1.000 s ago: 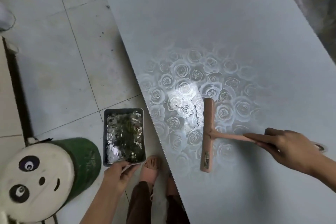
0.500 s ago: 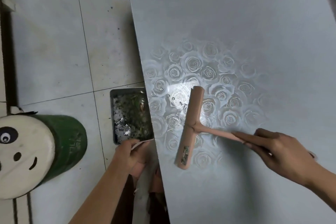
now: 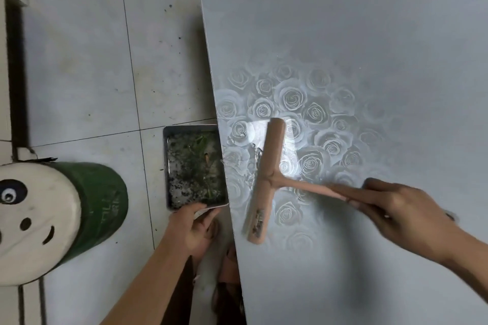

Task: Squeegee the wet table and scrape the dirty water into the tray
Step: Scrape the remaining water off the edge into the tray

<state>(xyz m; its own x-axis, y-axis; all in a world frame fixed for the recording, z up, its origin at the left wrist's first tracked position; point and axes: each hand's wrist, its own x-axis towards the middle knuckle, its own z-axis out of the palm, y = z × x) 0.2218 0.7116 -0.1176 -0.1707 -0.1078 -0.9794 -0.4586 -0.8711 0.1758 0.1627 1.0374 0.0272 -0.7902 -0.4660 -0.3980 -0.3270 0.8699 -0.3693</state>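
A grey table (image 3: pixel 356 34) with a rose pattern fills the right side. A pink squeegee (image 3: pixel 265 179) lies blade-down on it, close to the left edge, with a thin film of water (image 3: pixel 241 158) between blade and edge. My right hand (image 3: pixel 401 208) grips the squeegee's handle. A metal tray (image 3: pixel 167 166) holding dirty water and green bits is held against the table's left edge, just below its top. My left hand (image 3: pixel 194 227) grips the tray's near rim.
A green stool with a panda-face seat (image 3: pixel 52 219) stands on the tiled floor at the left. My feet (image 3: pixel 227 266) show beneath the table edge. A dark strip (image 3: pixel 15 66) runs along the far left.
The squeegee has slid left across the table toward its edge, pushing the water ahead of it. The tray has come up and right against the table edge.
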